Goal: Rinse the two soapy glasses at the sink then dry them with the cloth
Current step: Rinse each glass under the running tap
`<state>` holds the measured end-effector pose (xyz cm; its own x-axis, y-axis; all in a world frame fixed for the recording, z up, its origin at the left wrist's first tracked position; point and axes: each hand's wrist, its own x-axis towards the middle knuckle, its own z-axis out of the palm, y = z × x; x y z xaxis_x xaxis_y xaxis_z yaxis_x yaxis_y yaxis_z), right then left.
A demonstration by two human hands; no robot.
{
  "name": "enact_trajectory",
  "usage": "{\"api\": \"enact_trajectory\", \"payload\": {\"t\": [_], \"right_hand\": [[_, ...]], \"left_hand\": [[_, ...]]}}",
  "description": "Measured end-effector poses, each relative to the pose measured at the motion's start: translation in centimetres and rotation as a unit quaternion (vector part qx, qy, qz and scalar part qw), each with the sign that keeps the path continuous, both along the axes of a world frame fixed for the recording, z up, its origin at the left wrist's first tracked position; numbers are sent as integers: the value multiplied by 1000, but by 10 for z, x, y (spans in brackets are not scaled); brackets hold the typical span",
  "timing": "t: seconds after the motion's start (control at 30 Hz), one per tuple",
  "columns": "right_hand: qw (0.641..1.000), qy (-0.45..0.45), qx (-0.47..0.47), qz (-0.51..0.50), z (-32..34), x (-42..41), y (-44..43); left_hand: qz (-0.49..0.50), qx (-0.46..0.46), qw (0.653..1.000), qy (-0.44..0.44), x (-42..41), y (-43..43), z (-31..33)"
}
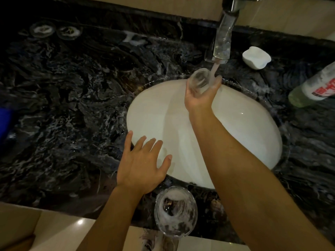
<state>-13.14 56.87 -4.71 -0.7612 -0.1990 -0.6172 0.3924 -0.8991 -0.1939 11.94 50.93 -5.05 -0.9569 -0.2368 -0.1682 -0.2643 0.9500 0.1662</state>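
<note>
Sink (154, 109), right fingers (217, 83) round glass (198, 80), left fingers (143, 144) spread

This is a washroom, perhaps in a home. A white oval sink (145, 98) is set under a dark, veined marble bench (63, 87), and a chrome tap (223, 33) runs water into it. A small white dish (256, 57) and a bottle (313, 86) of greenish liquid sit near the tap. Beige tiles (163, 6) line the wall behind.
</note>
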Motion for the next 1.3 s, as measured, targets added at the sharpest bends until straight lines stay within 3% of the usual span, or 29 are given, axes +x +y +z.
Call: {"api": "enact_trajectory", "payload": {"t": [0.07, 0.13, 0.2, 0.3, 0.5, 0.67, 0.73, 1.3], "right_hand": [[997, 35, 58, 40, 0, 3, 3], [979, 55, 180, 75, 1, 7, 5], [937, 47, 330, 103, 1, 9, 9], [862, 90, 483, 127, 1, 11, 16], [735, 226, 623, 141, -5, 7, 36], [683, 259, 664, 160, -8, 1, 52], [673, 264, 669, 174, -8, 0, 55], [692, 236, 653, 195, -4, -5, 60]], "left_hand": [[1, -1, 1000, 0, 0, 0, 0], [1, -1, 1000, -3, 0, 0, 0], [1, -1, 1000, -4, 0, 0, 0], [2, 1, 1000, -5, 0, 0, -1], [4, -2, 1000, 2, 0, 0, -1], [4, -3, 1000, 0, 0, 1, 0], [5, -2, 1000, -3, -1, 1, 0], [8, 1, 1000, -1, -1, 1, -1]]}}
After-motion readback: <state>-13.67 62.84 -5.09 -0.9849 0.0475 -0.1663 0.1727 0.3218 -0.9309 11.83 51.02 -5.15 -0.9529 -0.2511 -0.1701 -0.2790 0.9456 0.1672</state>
